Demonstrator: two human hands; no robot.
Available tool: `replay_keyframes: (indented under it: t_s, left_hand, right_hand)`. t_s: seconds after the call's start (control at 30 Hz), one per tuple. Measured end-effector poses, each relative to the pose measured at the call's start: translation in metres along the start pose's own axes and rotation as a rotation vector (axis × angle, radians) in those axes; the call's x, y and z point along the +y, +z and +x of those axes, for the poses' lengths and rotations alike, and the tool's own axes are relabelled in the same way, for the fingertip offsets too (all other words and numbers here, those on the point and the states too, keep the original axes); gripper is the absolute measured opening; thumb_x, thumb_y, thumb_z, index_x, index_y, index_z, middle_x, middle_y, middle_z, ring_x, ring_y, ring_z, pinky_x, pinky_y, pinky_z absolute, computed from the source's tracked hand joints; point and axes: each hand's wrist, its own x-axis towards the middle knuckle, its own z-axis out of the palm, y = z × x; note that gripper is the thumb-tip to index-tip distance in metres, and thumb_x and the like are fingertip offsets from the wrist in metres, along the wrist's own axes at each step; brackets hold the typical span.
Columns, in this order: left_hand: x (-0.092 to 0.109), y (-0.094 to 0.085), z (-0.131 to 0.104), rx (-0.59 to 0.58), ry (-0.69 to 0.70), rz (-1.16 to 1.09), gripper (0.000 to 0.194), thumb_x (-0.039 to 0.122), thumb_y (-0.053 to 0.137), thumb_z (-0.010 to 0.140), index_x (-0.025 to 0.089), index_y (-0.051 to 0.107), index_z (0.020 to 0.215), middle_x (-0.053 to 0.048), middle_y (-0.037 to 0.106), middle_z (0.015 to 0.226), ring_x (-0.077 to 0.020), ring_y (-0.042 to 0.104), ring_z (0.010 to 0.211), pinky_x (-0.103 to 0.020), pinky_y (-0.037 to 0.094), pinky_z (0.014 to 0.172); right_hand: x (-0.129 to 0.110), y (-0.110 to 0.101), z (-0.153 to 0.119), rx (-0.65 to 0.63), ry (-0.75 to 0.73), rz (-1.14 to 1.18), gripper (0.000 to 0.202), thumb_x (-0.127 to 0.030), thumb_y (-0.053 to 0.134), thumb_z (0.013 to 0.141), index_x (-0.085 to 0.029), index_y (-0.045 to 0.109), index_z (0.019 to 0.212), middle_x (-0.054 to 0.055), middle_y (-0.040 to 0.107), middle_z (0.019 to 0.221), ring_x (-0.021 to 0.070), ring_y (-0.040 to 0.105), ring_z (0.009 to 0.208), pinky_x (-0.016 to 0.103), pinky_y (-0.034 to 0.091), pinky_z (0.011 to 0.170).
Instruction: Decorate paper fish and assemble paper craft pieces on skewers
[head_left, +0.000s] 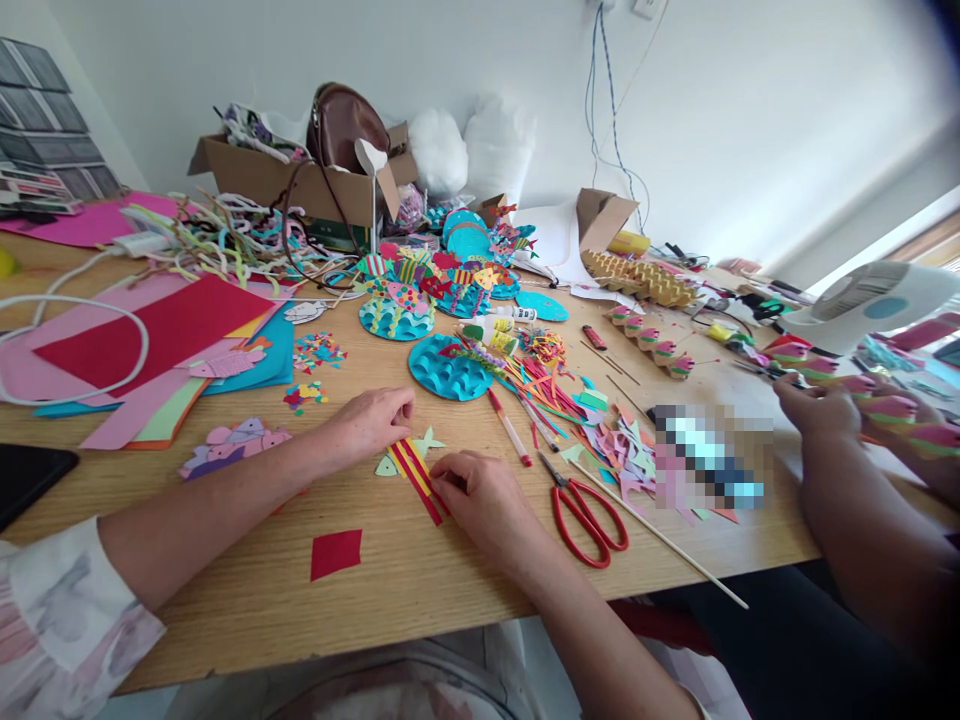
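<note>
Red and yellow paper strips (pixel 415 470) lie side by side on the table between my hands. My left hand (pixel 381 415) is closed, its fingertips at the strips' far end. At their near end, the fingers of my right hand (pixel 474 492) are pinched on a strip. A pale green paper fish (pixel 387 467) lies partly beside and under the strips. Closer to the table's front edge is a small red paper piece (pixel 336 554). Red-handled scissors (pixel 589 520) rest with open handles to the right of my right hand.
Cut paper fish (pixel 236 445) and coloured sheets (pixel 161 330) lie left. Beyond my hands are a blue wavy disc (pixel 442 368), glue bottles (pixel 495 335) and a red-capped pen (pixel 510 428). Paper scraps (pixel 622 450) and a wooden stick (pixel 660 535) lie right, near another person's hand (pixel 817 410).
</note>
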Motion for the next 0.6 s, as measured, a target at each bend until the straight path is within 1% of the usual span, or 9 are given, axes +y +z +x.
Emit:
replay_keyframes:
  t_s: [0.1, 0.2, 0.4, 0.6]
  left_hand:
    - [0.0001, 0.0004, -0.0020, 0.008, 0.020, 0.032, 0.008, 0.016, 0.055, 0.072, 0.020, 0.049, 0.069, 0.002, 0.053, 0.071, -0.0149, 0.050, 0.069, -0.025, 0.032, 0.059]
    - [0.0006, 0.0010, -0.0028, 0.004, 0.028, 0.067, 0.009, 0.015, 0.053, 0.073, 0.020, 0.050, 0.066, 0.000, 0.051, 0.073, -0.0160, 0.049, 0.072, -0.026, 0.033, 0.062]
    - [0.0005, 0.0013, -0.0014, -0.022, 0.025, 0.110, 0.010, 0.016, 0.051, 0.075, 0.019, 0.057, 0.069, -0.001, 0.053, 0.076, -0.0163, 0.051, 0.075, -0.026, 0.034, 0.064]
    - [0.0014, -0.0016, 0.0015, -0.049, 0.010, 0.138, 0.009, 0.017, 0.052, 0.076, 0.018, 0.058, 0.069, -0.001, 0.057, 0.077, -0.0158, 0.053, 0.075, -0.025, 0.036, 0.064]
  right_hand:
    - [-0.0007, -0.0009, -0.0006, 0.000, 0.005, -0.009, 0.019, -0.010, 0.055, 0.078, -0.017, 0.071, 0.085, 0.005, 0.070, 0.082, 0.0153, 0.060, 0.075, 0.023, 0.039, 0.067]
    - [-0.0012, -0.0003, -0.0010, 0.002, 0.008, -0.020, 0.018, -0.010, 0.055, 0.078, -0.018, 0.070, 0.084, 0.005, 0.069, 0.082, 0.0151, 0.060, 0.075, 0.023, 0.039, 0.067]
    - [-0.0032, 0.0004, -0.0013, -0.004, 0.012, -0.041, 0.018, -0.010, 0.055, 0.080, -0.017, 0.070, 0.084, 0.006, 0.069, 0.085, 0.0157, 0.060, 0.079, 0.023, 0.039, 0.069]
    - [-0.0062, -0.0005, -0.0041, -0.003, 0.014, -0.066, 0.018, -0.010, 0.054, 0.082, -0.018, 0.070, 0.085, 0.006, 0.068, 0.084, 0.0150, 0.060, 0.077, 0.022, 0.039, 0.067]
